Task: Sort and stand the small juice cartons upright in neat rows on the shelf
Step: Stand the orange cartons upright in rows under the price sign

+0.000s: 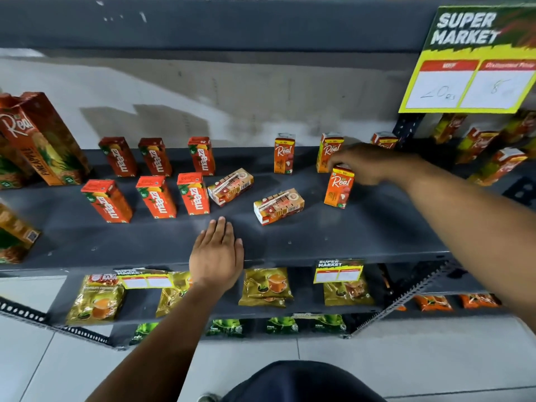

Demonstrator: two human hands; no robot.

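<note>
Several small red Maaza cartons [156, 197] stand upright in two rows on the dark grey shelf [319, 242]. Orange Real cartons stand farther right: one at the back [284, 154], another [329, 153] beside it, a third [383, 140] partly hidden behind my right hand. Two Real cartons lie flat: one [230, 186] against the front Maaza row, one [279, 206] in the middle. My right hand [368, 165] grips the top of an upright Real carton [338, 187]. My left hand [217, 253] rests flat and open on the shelf's front edge, holding nothing.
Tall Real pineapple cartons [43, 140] stand at the far left. A yellow Super Market price sign [472, 62] hangs at upper right, with more cartons [493, 161] on the neighbouring shelf. Tea pouches [266, 285] fill the lower shelf behind price tags [338, 271].
</note>
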